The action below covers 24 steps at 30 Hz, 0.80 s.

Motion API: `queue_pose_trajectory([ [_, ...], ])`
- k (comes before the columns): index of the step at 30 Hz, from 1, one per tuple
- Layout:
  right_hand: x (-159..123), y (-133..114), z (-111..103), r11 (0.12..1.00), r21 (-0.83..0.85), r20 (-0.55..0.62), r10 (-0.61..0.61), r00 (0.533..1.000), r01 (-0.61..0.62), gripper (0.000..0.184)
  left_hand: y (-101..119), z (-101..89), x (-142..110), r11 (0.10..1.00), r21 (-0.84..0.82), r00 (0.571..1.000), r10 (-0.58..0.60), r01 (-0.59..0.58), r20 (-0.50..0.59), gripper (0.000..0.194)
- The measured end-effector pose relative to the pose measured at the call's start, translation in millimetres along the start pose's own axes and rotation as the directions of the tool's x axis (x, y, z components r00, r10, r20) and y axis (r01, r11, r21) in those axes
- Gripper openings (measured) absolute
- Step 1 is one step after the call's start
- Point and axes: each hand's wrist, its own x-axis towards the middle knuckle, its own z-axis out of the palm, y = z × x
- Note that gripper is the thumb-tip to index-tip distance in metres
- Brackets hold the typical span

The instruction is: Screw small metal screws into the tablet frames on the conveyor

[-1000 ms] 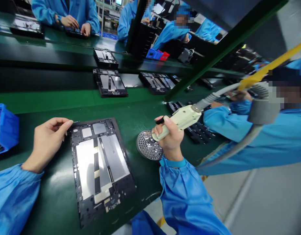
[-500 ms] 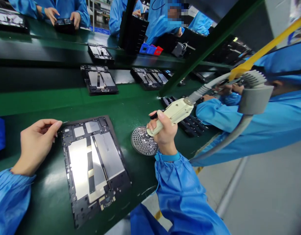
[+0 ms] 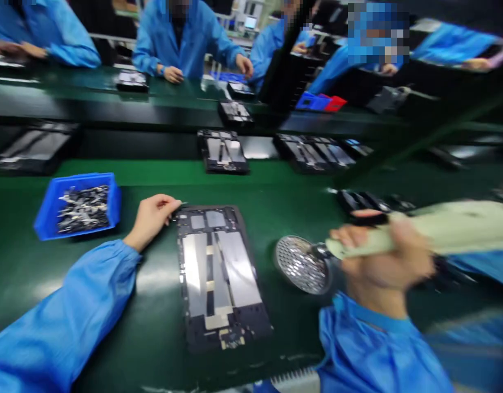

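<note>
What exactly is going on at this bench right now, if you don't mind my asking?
A person in blue sleeves works at a green bench. The left hand touches the top left corner of an open tablet frame lying flat. The right hand grips a cream power tool, its tip at a round perforated metal dish beside the frame. A blue bin of small dark parts sits to the left. More frames lie further back, where other people in blue work.

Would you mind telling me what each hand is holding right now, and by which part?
The right hand is wrapped around the handle of the cream power tool. The left hand holds nothing; its fingertips touch the top-left corner of the tablet frame.
</note>
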Motion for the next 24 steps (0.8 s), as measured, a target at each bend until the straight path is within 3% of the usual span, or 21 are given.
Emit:
queue_pose_trajectory([
  [3,0.6,-13.1,14.9,0.998,-0.039,0.002,-0.055,0.998,0.055,0.042,-9.9,0.0,9.3,0.998,-0.051,0.998,-0.026,0.028,0.054,0.024],
  [5,-4.6,-17.8,34.2,0.999,-0.021,0.030,-0.031,0.999,0.032,0.043,-14.5,1.1,11.5,0.998,-0.065,0.998,-0.014,0.018,0.068,0.026],
  [9,-20.4,-16.6,82.9,0.999,0.033,0.216,0.026,0.976,-0.034,0.038,-15.4,1.2,10.6,0.997,-0.077,0.994,0.019,-0.010,0.107,0.024],
  [15,-36.7,-3.2,146.6,0.989,0.113,0.457,0.032,0.889,-0.093,0.035,-13.3,-4.9,13.3,0.989,-0.118,0.974,-0.062,0.090,0.218,0.026],
  [20,-42.7,13.6,185.0,0.986,0.136,0.514,0.015,0.858,-0.099,0.039,-17.3,2.6,11.8,0.998,-0.063,0.983,0.033,-0.022,0.180,0.025],
  [24,-42.1,30.7,214.2,0.982,0.166,0.496,-0.006,0.868,-0.088,0.036,-18.9,6.0,9.7,0.996,-0.015,0.977,0.088,-0.087,0.196,0.028],
])
